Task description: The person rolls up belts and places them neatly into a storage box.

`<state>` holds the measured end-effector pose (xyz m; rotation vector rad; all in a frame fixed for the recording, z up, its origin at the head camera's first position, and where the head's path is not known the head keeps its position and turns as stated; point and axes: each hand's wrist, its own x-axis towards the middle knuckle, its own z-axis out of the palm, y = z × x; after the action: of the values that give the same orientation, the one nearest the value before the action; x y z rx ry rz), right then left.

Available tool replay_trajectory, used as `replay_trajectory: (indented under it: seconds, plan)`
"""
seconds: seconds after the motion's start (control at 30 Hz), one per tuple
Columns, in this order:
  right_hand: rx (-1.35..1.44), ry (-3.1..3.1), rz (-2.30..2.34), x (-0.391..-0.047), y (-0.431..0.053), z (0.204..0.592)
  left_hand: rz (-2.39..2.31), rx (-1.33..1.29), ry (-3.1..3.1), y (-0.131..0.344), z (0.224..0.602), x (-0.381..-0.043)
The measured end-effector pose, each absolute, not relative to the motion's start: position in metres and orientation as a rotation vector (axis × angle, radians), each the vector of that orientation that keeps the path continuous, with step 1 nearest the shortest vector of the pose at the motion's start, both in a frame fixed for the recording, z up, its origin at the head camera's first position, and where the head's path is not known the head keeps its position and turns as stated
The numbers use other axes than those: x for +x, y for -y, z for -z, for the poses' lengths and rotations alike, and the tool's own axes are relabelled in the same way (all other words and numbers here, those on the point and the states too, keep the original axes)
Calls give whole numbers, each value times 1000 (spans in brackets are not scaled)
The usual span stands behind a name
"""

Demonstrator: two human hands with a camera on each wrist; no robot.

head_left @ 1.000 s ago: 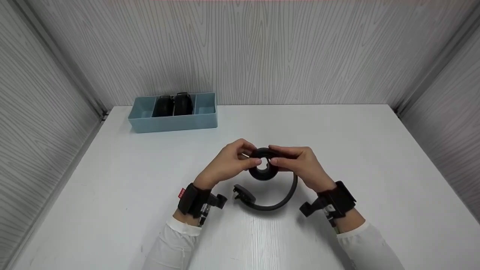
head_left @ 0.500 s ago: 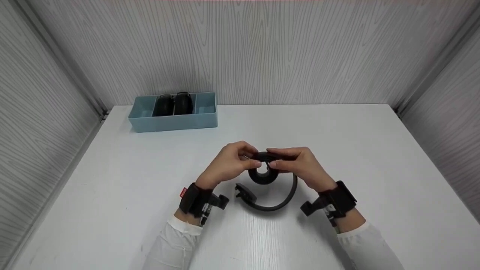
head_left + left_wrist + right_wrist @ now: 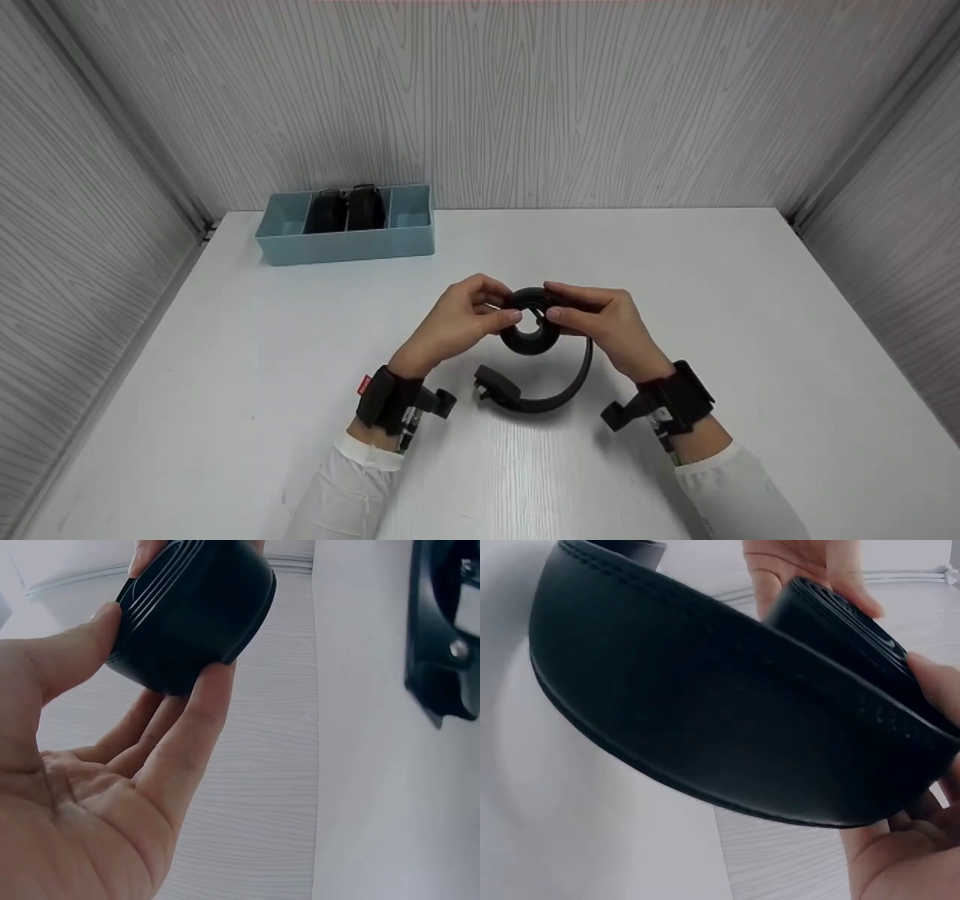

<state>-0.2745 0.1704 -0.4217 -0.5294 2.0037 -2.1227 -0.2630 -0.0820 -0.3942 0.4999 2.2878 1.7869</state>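
A black belt, stitched along its edges, is partly wound into a round coil [image 3: 529, 346] with an open centre, held over the middle of the table. My left hand [image 3: 469, 319] grips the coil's left side, thumb on the near face and fingers behind. On the right, my right hand [image 3: 611, 326] pinches the coil where the loose strap [image 3: 551, 406] leaves it. That strap curves down and back leftward, ending at the buckle [image 3: 495, 385]. In the left wrist view the coil [image 3: 195, 622] shows stacked layers; in the right wrist view the strap [image 3: 705, 705] covers much of the coil.
A blue divided tray [image 3: 352, 249] stands at the back left against the wall. Its middle section holds two rolled black belts [image 3: 366, 208] side by side. Wood-grain panels [image 3: 480, 105] enclose the white table [image 3: 225, 375] at the back and sides.
The coil dips slightly towards me, then rises again a little higher than before, turning between both hands. The buckle end shifts slightly to the right and the loose loop looks a bit smaller.
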Motion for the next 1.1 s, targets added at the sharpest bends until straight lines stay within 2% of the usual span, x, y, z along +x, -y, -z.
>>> replay_trajectory:
  seconds: [0.4,0.87,1.1]
  plan:
    - [-556,-2054,1928,-274,-177,416,-1532,589,-2390,82,396,-263]
    - [-517,-2023,2181,-273,-166,422,-1814,476,-2392,81,396,-263]
    - [-534,-2027,2138,-273,-170,421,-1768,496,-2347,82,395,-262]
